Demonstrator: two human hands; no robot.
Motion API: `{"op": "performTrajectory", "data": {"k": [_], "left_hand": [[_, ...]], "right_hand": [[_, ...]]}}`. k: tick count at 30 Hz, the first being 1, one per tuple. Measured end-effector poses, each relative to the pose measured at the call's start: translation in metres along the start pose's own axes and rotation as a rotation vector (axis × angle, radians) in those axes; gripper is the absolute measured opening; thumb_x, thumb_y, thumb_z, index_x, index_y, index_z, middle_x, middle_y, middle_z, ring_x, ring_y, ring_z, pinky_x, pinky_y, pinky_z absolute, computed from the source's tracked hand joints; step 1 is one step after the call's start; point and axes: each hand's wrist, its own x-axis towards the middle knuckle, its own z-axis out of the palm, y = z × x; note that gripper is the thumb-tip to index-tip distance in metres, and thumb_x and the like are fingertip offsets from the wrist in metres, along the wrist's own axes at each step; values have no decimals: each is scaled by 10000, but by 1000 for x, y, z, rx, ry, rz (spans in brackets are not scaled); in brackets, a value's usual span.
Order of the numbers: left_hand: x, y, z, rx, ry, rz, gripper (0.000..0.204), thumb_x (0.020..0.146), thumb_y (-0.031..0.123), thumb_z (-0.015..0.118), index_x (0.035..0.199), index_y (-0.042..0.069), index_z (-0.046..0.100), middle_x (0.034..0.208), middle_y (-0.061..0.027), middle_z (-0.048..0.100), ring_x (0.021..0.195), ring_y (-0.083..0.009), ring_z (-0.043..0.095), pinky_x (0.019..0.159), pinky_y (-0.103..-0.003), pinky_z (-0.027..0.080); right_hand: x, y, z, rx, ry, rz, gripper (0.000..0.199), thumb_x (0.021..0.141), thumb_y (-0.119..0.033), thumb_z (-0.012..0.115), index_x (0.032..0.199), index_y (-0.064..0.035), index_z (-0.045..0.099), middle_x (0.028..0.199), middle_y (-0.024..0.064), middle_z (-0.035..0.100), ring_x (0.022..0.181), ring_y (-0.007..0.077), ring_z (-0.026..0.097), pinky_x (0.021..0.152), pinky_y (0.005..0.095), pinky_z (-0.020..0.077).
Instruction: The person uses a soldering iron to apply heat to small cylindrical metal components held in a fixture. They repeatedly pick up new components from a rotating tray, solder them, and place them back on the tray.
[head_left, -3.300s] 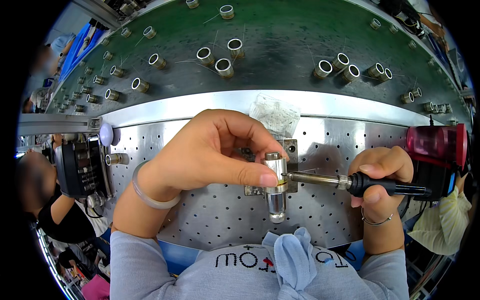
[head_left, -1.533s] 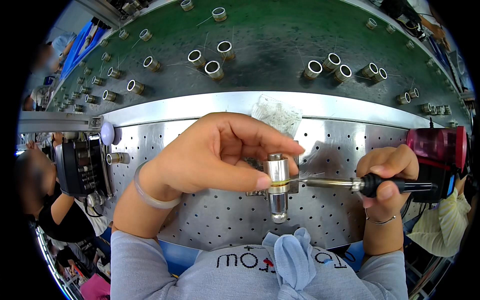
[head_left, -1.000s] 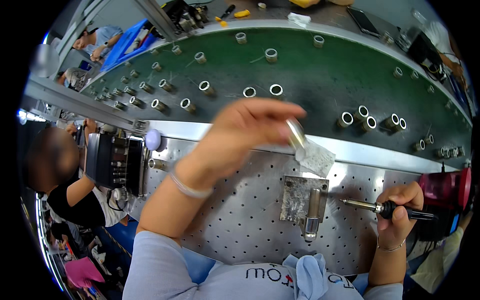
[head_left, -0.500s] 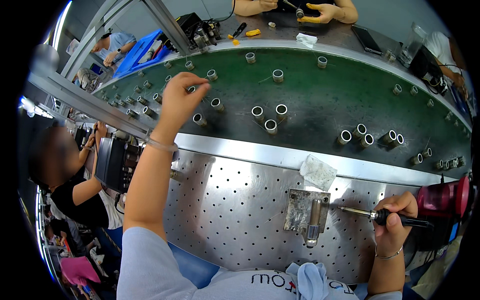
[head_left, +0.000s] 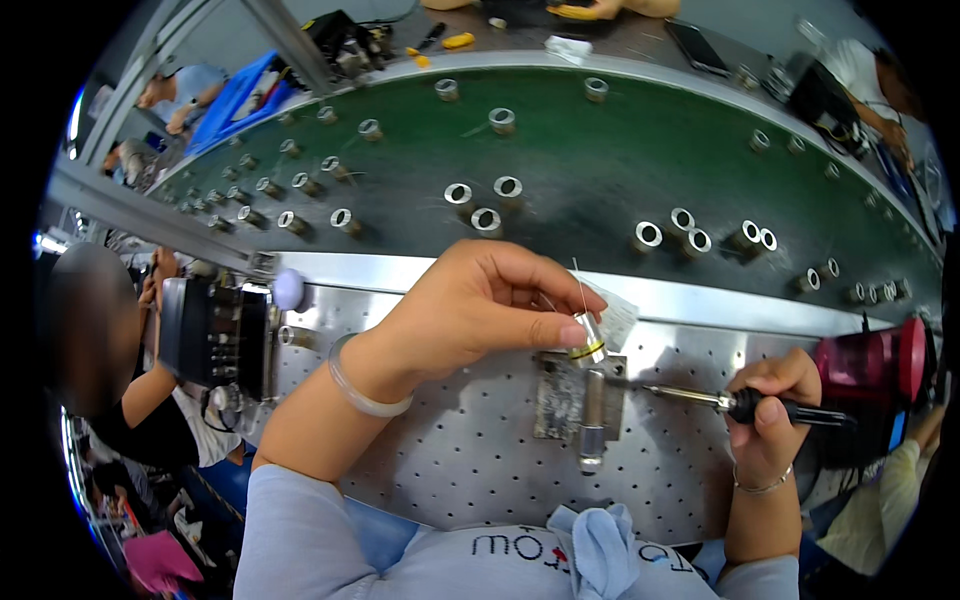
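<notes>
Between thumb and fingers, my left hand [head_left: 490, 308] pinches a short metal cylinder [head_left: 588, 340] with a yellow-and-black band and thin wire leads standing up from it. The cylinder is just above the far end of a metal rod [head_left: 593, 415], which lies on a small worn metal plate [head_left: 553, 405] on the perforated bench. My right hand [head_left: 772, 405] is closed around the dark handle of a soldering iron [head_left: 745, 403]. Its tip points left, toward the plate, a little to the right of it.
Many metal cylinders [head_left: 486, 222] stand on the green conveyor [head_left: 590, 150] beyond the bench. A folded white cloth [head_left: 618, 318] lies behind the plate. At right is a red-and-black device [head_left: 870, 365]; at left, a black box [head_left: 215, 335]. Co-workers sit around.
My left hand has come from over the conveyor back to the plate, now with a cylinder in it. The soldering iron stays right of the plate. The whole view has shifted slightly.
</notes>
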Motion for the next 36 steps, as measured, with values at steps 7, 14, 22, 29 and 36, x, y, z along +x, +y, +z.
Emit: {"op": "performTrajectory", "data": {"k": [7, 14, 22, 29, 36], "left_hand": [[6, -21, 10, -107, -198, -117, 298, 701, -5, 718, 989, -28, 643, 945, -127, 655, 873, -176, 622, 806, -277, 482], [4, -30, 11, -169, -232, -6, 356, 637, -23, 738, 981, -31, 649, 1003, -175, 600, 917, -235, 598, 784, -287, 506], [5, -35, 14, -108, -220, 97, 207, 617, -47, 741, 809, 4, 681, 944, -169, 599, 845, -204, 592, 744, -259, 496], [3, -31, 15, -32, -210, 85, 167, 598, -21, 759, 737, 27, 679, 917, -168, 600, 830, -204, 580, 765, -282, 468], [4, -35, 14, -36, -214, 136, 142, 590, -22, 753, 688, 40, 670, 907, -175, 601, 829, -210, 581, 769, -283, 462]], "right_hand": [[-1, -2, -4, -15, -21, 9, 251, 726, -116, 720, 790, -6, 503, 641, 108, 568, 433, 93, 515, 424, 176, 405], [-5, 0, 2, 35, -83, 55, 246, 704, -65, 735, 801, -4, 518, 626, 96, 566, 445, 110, 528, 453, 212, 417], [-6, 1, 3, -1, -130, 96, 249, 682, -37, 748, 812, 8, 540, 640, 97, 573, 497, 139, 558, 483, 237, 439], [-6, 5, -1, 1, -160, 74, 273, 663, -33, 764, 825, 9, 548, 654, 94, 579, 523, 142, 561, 499, 241, 439], [-6, 6, -3, 3, -183, 64, 289, 659, -16, 763, 850, 8, 547, 675, 93, 584, 533, 142, 555, 505, 244, 435]]}}
